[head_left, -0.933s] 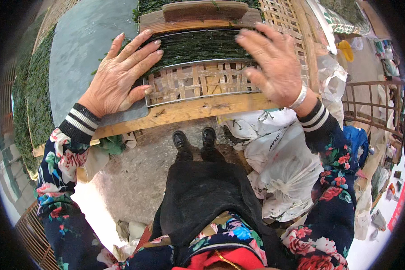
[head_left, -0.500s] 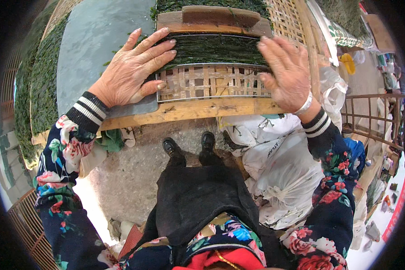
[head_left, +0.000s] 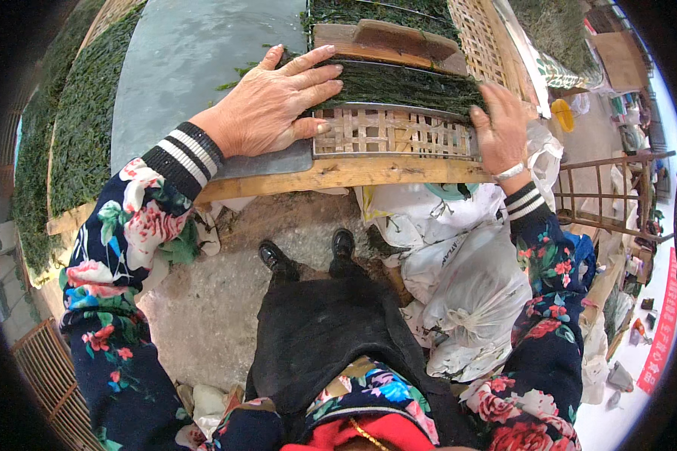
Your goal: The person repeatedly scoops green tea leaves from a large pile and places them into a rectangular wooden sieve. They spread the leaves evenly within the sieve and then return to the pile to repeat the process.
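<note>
A flat band of dark green, stringy seaweed (head_left: pixel 406 86) lay just nearside of a brown wooden board (head_left: pixel 399 46), long axis parallel to it. Near the board's left end, the bare left hand (head_left: pixel 274 107) had its fingers spread, grasping nothing, the band to their right. Near the board's right end, the bare right hand (head_left: pixel 502 131) bent its fingers, the band to their left; I cannot tell whether they gripped it.

Wkshp: grn strands (head_left: pixel 406 86), wdn bench (head_left: pixel 353 174)

Strands (head_left: pixel 410 88) lie between left hand (head_left: pixel 269 105) and right hand (head_left: pixel 502 129) on the counter (head_left: pixel 376 172).
A board (head_left: pixel 402 46) lies behind them, a lattice (head_left: pixel 391 133) before, a sheet (head_left: pixel 195 60) left; bags (head_left: pixel 474 282) sit below right.
</note>
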Action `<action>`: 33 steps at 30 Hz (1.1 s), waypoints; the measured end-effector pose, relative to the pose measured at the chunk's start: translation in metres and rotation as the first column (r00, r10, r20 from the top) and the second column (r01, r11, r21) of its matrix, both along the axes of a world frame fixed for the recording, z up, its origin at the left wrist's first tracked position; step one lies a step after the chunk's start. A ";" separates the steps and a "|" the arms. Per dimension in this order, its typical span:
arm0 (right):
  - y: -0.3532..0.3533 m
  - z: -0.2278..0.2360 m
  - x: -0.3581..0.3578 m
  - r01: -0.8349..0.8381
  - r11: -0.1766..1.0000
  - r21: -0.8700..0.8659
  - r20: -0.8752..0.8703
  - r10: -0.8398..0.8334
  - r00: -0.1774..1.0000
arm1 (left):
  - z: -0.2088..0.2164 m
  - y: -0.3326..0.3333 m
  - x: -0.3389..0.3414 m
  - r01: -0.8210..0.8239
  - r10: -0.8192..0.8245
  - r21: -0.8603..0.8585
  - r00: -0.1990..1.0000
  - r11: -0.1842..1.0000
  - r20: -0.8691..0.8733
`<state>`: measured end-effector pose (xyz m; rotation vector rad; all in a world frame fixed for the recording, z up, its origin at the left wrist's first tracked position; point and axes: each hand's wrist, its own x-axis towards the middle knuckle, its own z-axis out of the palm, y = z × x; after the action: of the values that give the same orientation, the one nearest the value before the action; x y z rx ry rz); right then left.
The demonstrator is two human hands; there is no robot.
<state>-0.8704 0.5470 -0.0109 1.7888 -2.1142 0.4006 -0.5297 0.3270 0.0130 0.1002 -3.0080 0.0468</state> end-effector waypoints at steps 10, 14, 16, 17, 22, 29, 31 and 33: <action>-0.018 0.023 0.047 -0.151 0.987 -0.056 0.129 0.158 0.979 | 0.047 -0.043 0.080 -0.243 0.242 0.086 0.970 0.966 0.015; -0.088 0.010 0.106 -0.300 0.954 0.004 0.132 0.297 0.946 | 0.033 -0.098 0.183 -0.434 0.438 0.163 0.899 0.886 0.012; -0.134 -0.005 0.134 -0.432 0.901 -0.045 0.170 0.432 0.885 | 0.014 -0.122 0.254 -0.499 0.526 0.215 0.846 0.839 -0.088; -0.155 -0.011 0.150 -0.467 0.882 -0.065 0.190 0.471 0.862 | 0.002 -0.135 0.290 -0.542 0.579 0.221 0.799 0.811 -0.163; -0.248 0.010 0.250 -0.608 0.791 -0.064 0.258 0.602 0.756 | -0.065 -0.190 0.460 -0.798 0.877 0.373 0.385 0.473 -0.288; -0.392 0.046 0.416 -0.840 0.527 -0.127 0.177 0.846 0.504 | -0.139 -0.169 0.555 -0.960 1.000 0.278 -0.018 -0.017 -0.001; -0.437 0.045 0.467 -0.861 0.506 -0.043 0.135 0.857 0.497 | -0.153 -0.166 0.546 -0.986 0.998 0.154 -0.063 -0.063 0.002; -0.482 0.039 0.520 -0.843 0.527 0.105 0.143 0.831 0.538 | -0.159 -0.169 0.540 -0.993 0.996 0.117 -0.027 -0.017 -0.081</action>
<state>-0.3506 0.0650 0.0284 2.8701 -1.1472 0.5284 0.0100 0.1575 -0.1456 2.1701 -1.9672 0.1280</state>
